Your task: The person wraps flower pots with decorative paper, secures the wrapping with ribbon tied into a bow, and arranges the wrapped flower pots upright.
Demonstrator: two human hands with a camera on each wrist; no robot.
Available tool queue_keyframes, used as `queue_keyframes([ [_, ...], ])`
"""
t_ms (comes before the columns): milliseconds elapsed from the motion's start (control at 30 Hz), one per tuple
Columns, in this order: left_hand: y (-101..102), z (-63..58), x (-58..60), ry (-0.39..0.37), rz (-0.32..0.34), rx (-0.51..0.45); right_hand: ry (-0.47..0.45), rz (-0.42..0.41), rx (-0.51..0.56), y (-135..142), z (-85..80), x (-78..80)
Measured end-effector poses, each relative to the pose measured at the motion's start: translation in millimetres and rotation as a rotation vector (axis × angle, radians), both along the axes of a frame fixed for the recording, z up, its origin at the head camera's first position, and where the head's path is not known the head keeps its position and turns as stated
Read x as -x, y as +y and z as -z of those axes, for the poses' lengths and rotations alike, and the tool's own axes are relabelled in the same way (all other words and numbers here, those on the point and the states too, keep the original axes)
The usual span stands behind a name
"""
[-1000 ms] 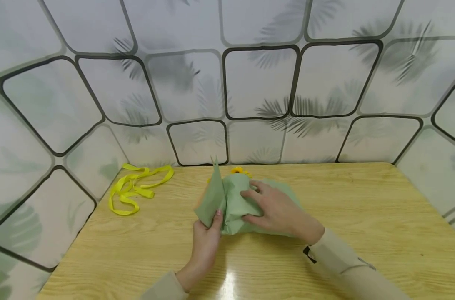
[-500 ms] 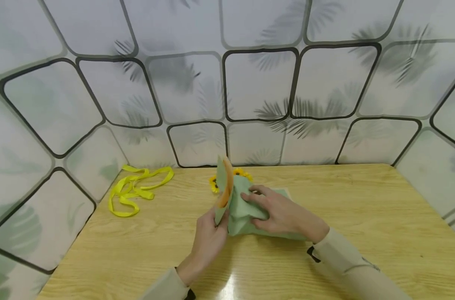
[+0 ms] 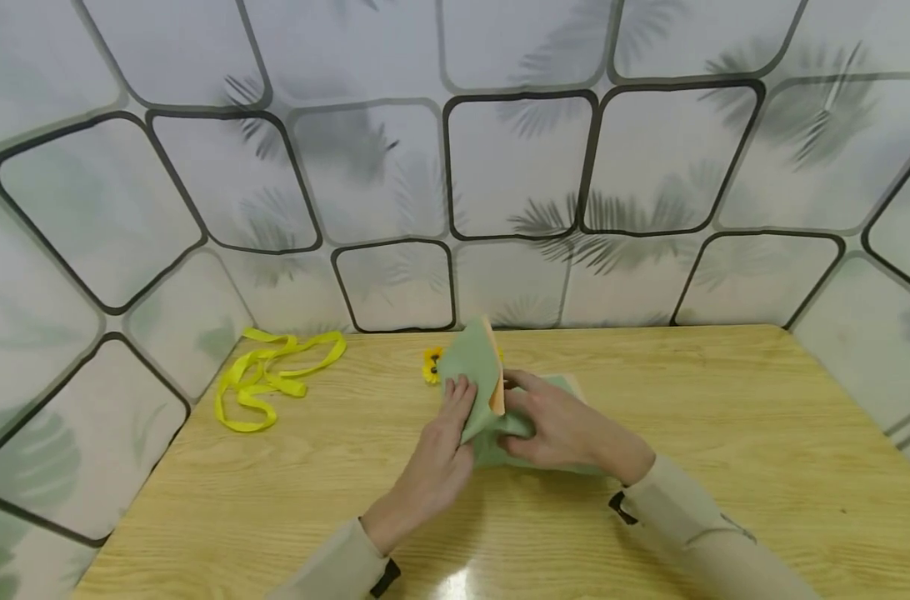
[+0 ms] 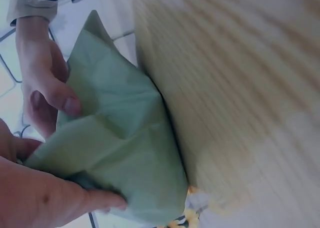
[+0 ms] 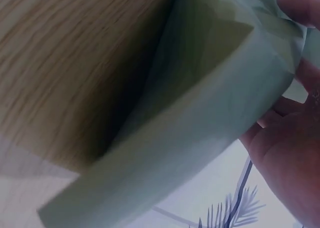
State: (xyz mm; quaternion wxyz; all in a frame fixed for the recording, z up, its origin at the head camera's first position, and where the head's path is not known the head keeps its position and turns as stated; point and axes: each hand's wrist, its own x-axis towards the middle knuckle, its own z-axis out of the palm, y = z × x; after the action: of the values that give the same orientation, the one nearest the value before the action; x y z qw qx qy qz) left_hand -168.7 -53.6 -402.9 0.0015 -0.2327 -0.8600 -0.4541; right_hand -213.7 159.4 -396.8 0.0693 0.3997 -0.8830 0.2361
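A sheet of green wrapping paper [image 3: 470,358], peach on its inner side, is folded around artificial sunflowers [image 3: 432,367] in the middle of the table. My left hand [image 3: 431,462] holds the raised left flap, its fingers lying on the green outer face. In the left wrist view, the edge of the paper [image 4: 115,118] runs between its thumb and fingers. My right hand [image 3: 571,429] grips the bundle from the right, its fingertips partly hidden by the flap. Yellow petals [image 4: 192,215] peek out at the paper's far end; the stems are covered.
A tangled yellow ribbon [image 3: 263,379] lies at the table's back left. The wood-grain table [image 3: 725,417] meets patterned curtain-like walls [image 3: 522,167] at the back and sides. A rolled paper edge [image 5: 165,133] spans the right wrist view.
My left hand has moved right, swinging the left flap up and over toward my right hand. One sunflower at the left has come into view. My right hand has barely shifted.
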Motion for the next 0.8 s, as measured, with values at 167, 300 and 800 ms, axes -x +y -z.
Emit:
queue_keyframes([
  [167,-0.5,-4.8,3.1,-0.049,0.000,0.088,-0.142,-0.030,0.037,5.0,-3.4,0.3],
  [300,-1.1,-5.8,5.9,0.012,0.025,0.216,-0.279,-0.047,0.118,13.1,-1.8,2.2],
  [800,2.0,-8.9,8.7,0.316,0.062,0.606,-0.168,0.282,0.394,6.8,-17.0,-10.2],
])
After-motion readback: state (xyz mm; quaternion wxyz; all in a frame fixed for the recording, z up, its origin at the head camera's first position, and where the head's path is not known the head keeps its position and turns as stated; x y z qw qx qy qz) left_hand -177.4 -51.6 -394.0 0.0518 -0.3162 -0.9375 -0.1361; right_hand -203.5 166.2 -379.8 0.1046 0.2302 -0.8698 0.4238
